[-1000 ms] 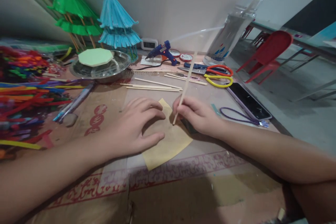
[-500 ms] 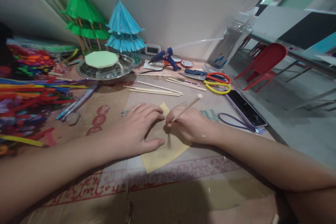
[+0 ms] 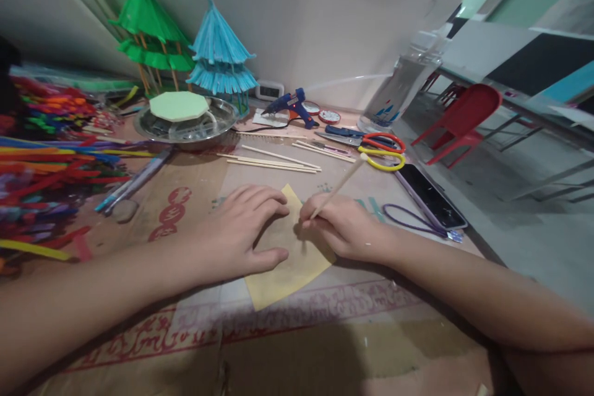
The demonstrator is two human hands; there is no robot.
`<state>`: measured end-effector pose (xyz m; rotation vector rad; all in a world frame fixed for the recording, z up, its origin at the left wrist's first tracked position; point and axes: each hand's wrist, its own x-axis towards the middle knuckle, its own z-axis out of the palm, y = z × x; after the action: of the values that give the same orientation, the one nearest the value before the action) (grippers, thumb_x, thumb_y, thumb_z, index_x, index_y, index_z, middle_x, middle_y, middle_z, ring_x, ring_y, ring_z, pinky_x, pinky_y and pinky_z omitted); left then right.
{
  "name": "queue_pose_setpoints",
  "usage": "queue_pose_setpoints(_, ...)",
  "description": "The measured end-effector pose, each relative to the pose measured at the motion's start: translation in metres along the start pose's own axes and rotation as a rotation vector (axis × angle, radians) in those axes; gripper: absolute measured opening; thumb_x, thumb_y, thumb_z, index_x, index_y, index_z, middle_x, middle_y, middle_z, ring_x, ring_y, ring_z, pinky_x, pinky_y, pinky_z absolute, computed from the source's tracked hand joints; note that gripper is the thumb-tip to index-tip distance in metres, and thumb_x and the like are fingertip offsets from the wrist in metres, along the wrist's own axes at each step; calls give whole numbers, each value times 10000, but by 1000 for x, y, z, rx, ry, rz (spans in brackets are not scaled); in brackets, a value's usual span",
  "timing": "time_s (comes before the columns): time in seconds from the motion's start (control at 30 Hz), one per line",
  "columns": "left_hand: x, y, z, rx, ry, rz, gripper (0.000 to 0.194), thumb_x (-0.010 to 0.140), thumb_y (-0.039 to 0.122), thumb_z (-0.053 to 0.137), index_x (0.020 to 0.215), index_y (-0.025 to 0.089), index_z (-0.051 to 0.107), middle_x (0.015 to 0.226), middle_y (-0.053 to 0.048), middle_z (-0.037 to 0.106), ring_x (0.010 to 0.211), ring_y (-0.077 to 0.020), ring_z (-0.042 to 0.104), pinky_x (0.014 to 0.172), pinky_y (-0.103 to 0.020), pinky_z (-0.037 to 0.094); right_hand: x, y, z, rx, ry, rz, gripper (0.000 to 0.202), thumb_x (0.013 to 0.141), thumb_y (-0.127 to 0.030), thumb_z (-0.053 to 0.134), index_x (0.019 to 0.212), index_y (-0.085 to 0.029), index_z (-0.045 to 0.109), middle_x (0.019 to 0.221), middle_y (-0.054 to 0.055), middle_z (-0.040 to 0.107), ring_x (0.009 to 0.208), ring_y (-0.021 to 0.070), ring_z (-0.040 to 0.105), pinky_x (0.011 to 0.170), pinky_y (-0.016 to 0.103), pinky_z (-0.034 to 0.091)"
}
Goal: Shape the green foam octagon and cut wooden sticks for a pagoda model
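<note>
Dim indoor light from upper right; soft shadows darken the near desk (image 3: 325, 352); wide-angle bending and blur at edges.

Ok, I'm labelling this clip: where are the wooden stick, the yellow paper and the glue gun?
wooden stick (image 3: 341, 184), head view, mid-shaft above the right hand.
yellow paper (image 3: 283, 272), head view, bare lower part.
glue gun (image 3: 290, 103), head view, blue body.

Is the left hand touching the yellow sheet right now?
Touching. The head view shows the left hand lying flat on the yellow sheet, fingers and thumb pressed on it.
</note>
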<state>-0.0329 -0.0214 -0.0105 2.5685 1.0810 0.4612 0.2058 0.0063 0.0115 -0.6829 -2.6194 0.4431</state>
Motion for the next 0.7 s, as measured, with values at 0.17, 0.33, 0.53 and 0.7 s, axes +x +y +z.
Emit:
queue_pose_setpoints(0.17, 1, 0, 0, 3, 12, -20, 522, 811, 508, 663, 1211, 180, 597, 1334, -135, 574, 1284, -350, 486, 1075, -533, 387, 0, 1, -1, -44, 22, -12, 118, 955, -170, 452, 915, -194, 560, 838, 68, 680, 781, 193, 635, 715, 308, 489)
queue_pose_setpoints(0.33, 1, 0, 0, -20, 4, 3, 451, 816, 477, 669, 1171, 205, 608, 1295, -107, 593, 1264, -333, 496, 1075, -516, 387, 0, 0, 1, -13, -9, -63, 139, 963, -178, 438, 916, -198, 568, 848, 70, 690, 807, 192, 641, 742, 310, 500)
queue_pose_setpoints(0.53, 1, -1, 0, -11, 7, -10, 514, 806, 489, 674, 1218, 191, 599, 1330, -124, 581, 1286, -344, 483, 1080, -525, 384, -2, 1, 0, -58, 11, 42, 132, 965, -182, 442, 938, -191, 571, 856, 73, 688, 799, 194, 640, 729, 309, 492)
queue_pose_setpoints(0.7, 1, 1, -1, -8, 10, -19, 487, 798, 484, 679, 1181, 191, 613, 1321, -126, 581, 1278, -343, 493, 1079, -523, 387, 1, 0, 2, -68, 2, 5, 117, 952, -193, 462, 925, -187, 575, 855, 84, 690, 814, 211, 642, 747, 329, 495)
